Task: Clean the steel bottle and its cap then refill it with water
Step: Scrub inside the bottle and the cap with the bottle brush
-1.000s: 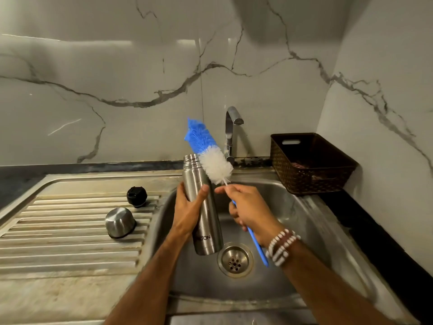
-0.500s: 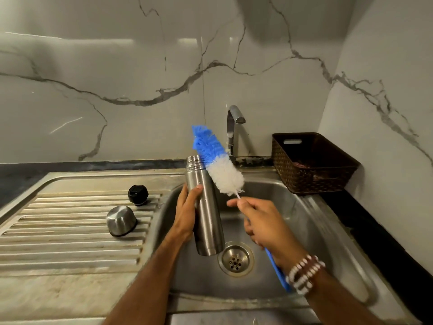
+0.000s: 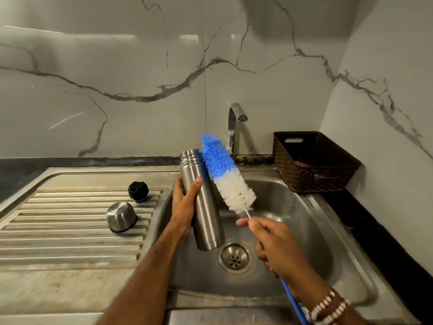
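Note:
My left hand (image 3: 185,207) grips the open steel bottle (image 3: 203,207) around its middle and holds it nearly upright over the sink basin (image 3: 304,231). My right hand (image 3: 274,245) holds the blue handle of a bottle brush (image 3: 227,174), whose blue and white bristles lie just right of the bottle's neck, outside its mouth. On the ribbed drainboard (image 3: 70,231) to the left sit the steel cup cap (image 3: 121,216), upside down, and the black stopper (image 3: 138,191).
The tap (image 3: 235,127) stands behind the basin with no water running. A dark woven basket (image 3: 314,160) sits on the counter at the back right. The drain (image 3: 235,256) lies below the bottle's base. Marble walls close off the back and right side.
My right hand has drawn back toward me and lower, and the brush head has slid right and down along the bottle's side. The bottle has stayed in my left hand.

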